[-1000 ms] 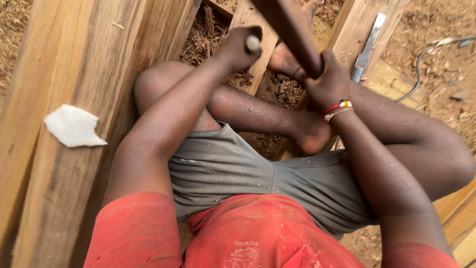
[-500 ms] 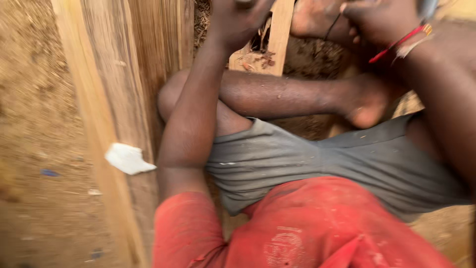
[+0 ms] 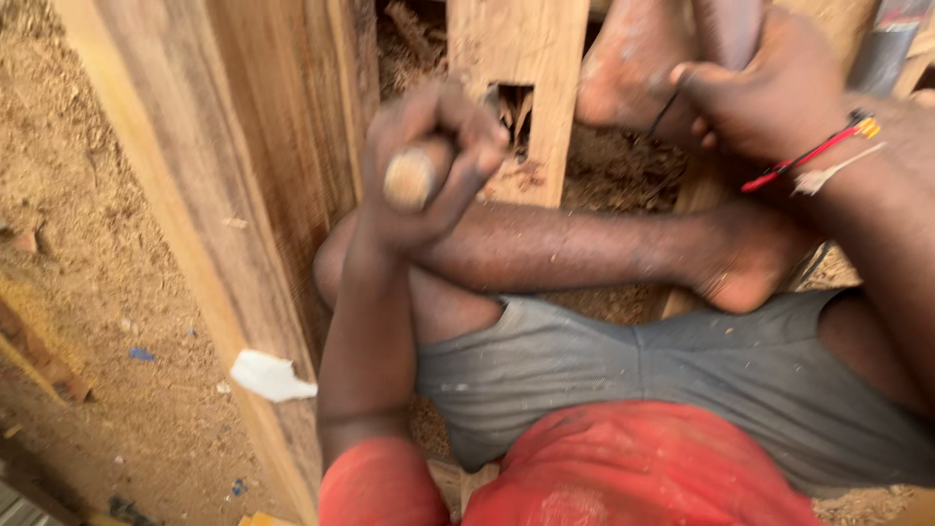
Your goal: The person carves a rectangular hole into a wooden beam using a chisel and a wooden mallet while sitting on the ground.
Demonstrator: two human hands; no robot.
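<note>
Plank stack [image 3: 224,166]: left of left hand; blur hides its footing.
Workpiece [image 3: 521,58]: mortised, beyond left hand; foot near, strike risk.
Left hand [image 3: 429,161]: closed around chisel handle [image 3: 411,178]; may slip.
Right hand [image 3: 769,93]: fist on dark shaft; head unseen.

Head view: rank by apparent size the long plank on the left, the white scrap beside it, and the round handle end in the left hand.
1. Long plank, by far the largest.
2. White scrap.
3. Round handle end in the left hand, smallest. It sits nearer the camera than the scrap, so 2 and 3 are close and unsure.
</note>
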